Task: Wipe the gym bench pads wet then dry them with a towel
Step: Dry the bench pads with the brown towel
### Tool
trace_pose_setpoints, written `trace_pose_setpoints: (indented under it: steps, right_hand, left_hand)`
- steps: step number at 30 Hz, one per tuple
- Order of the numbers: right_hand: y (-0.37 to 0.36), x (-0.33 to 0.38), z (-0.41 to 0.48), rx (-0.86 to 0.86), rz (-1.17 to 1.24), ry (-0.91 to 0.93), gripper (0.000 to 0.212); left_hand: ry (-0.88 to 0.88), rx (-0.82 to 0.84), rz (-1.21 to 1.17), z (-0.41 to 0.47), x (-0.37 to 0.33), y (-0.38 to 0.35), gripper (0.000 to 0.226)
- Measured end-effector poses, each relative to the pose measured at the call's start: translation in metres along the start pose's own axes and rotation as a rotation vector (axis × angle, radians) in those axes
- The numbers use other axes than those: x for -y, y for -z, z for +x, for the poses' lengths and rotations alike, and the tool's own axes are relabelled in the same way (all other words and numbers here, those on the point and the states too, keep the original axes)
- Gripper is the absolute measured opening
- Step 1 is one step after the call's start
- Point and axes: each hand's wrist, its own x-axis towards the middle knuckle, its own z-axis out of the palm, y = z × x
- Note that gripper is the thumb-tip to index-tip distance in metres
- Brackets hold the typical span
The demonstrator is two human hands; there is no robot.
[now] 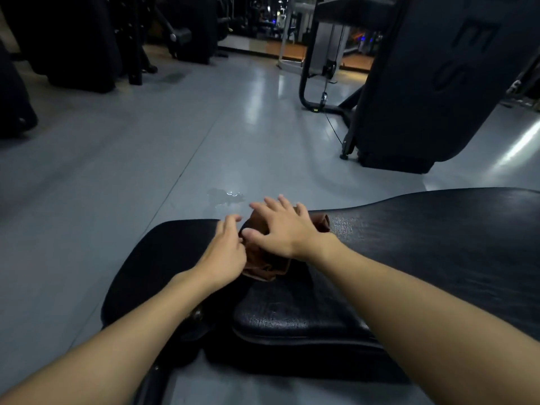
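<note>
Towel (264, 267) mostly beneath blurred left hand (225, 251) and right hand (282, 228); bench pad (438, 247) beyond right edge.

Crumpled brown towel (264, 266), lying where black textured bench pads (438, 244) meet

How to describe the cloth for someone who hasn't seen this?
Find the black gym bench in the foreground. Where its seat pad meets the long back pad, a crumpled cloth lies under the right hand. It's the only brown thing there.

Gym floor. Black padded bench (438, 244) in foreground, cable machine (324, 68) and dark weight equipment (87, 39) standing on glossy grey floor (146, 141); dim lighting.
</note>
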Motion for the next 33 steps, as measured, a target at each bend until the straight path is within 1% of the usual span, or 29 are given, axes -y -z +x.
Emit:
trace_pose_setpoints:
  steps: [2,4,6,8,10,13,15,17,19,23,25,28,33]
  right_hand:
    - [-0.016,0.0,0.012,0.112,-0.141,-0.016,0.075]
    - [-0.026,-0.004,0.017,0.067,-0.213,-0.004,0.068]
    - [-0.025,-0.014,0.018,-0.016,-0.204,-0.001,0.06]
    - [-0.018,-0.034,0.014,-0.05,-0.206,-0.026,0.053]
    - [-0.008,-0.063,0.007,-0.077,-0.227,-0.057,0.048]
    - [0.008,-0.113,-0.008,-0.119,-0.226,-0.124,0.043]
    - [0.018,-0.145,-0.017,-0.138,-0.229,-0.176,0.041]
    - [0.029,-0.177,-0.028,-0.155,-0.224,-0.228,0.041]
    - [0.039,-0.207,-0.041,-0.175,-0.201,-0.275,0.043]
    - [0.059,-0.268,-0.065,-0.221,-0.188,-0.38,0.048]
    - [0.07,-0.298,-0.077,-0.236,-0.196,-0.435,0.048]
    - [0.088,-0.339,-0.095,-0.256,-0.183,-0.522,0.047]
    - [0.112,-0.389,-0.125,-0.248,-0.165,-0.656,0.048]
  left_hand:
    - [-0.001,0.006,-0.025,-0.004,0.005,-0.001,0.057]
    - [-0.007,-0.014,-0.031,-0.003,0.007,-0.002,0.057]
    - [-0.006,-0.005,0.001,-0.002,0.006,-0.003,0.058]
    - [-0.025,0.036,0.092,-0.002,-0.001,-0.005,0.056]
    - [-0.088,0.071,0.213,-0.003,-0.014,-0.011,0.053]
    - [-0.14,0.153,0.365,0.002,-0.044,-0.03,0.05]
    - [-0.113,0.254,0.503,0.008,-0.067,-0.049,0.057]
    - [-0.113,0.344,0.566,0.015,-0.093,-0.072,0.069]
    - [-0.173,0.384,0.578,0.023,-0.121,-0.095,0.078]
    - [-0.291,0.478,0.554,0.029,-0.178,-0.142,0.082]
    - [-0.285,0.517,0.585,0.03,-0.195,-0.16,0.087]
    - [-0.239,0.528,0.615,0.038,-0.203,-0.17,0.094]
    - [-0.223,0.514,0.627,0.041,-0.203,-0.176,0.095]
